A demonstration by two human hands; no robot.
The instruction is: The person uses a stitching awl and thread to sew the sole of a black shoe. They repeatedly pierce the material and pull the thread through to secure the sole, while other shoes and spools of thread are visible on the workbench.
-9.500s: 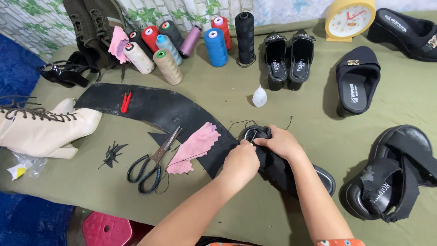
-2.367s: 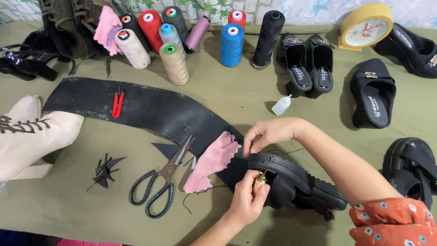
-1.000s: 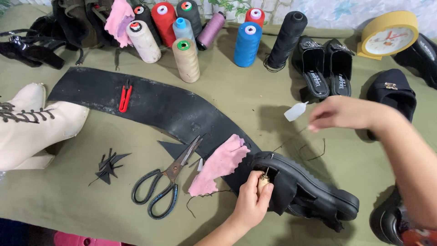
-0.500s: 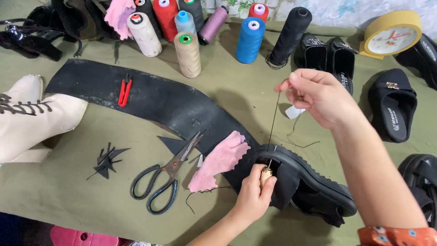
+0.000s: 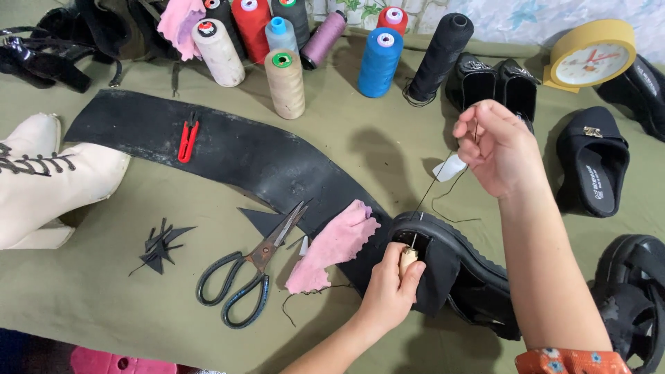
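A black chunky-soled shoe (image 5: pixel 471 273) lies on the green cloth at lower centre. My left hand (image 5: pixel 389 291) grips a wooden-handled awl (image 5: pixel 408 257) whose tip is stuck into the shoe's edge. My right hand (image 5: pixel 497 145) is raised above and behind the shoe, pinching a dark thread (image 5: pixel 431 187) that runs taut down to the shoe. A small white piece (image 5: pixel 449 168) lies on the cloth just below that hand.
Scissors (image 5: pixel 248 271) and a pink cloth (image 5: pixel 334 244) lie left of the shoe on a long black rubber strip (image 5: pixel 228 156) with a red thread snipper (image 5: pixel 186 140). Several thread cones (image 5: pixel 285 83) stand at the back. Black sandals (image 5: pixel 596 166), a yellow clock (image 5: pixel 590 59), a cream boot (image 5: pixel 52 183).
My right hand has pulled the thread up and away from the shoe, swinging out right and then back above it. My left hand has stayed on the awl at the shoe.
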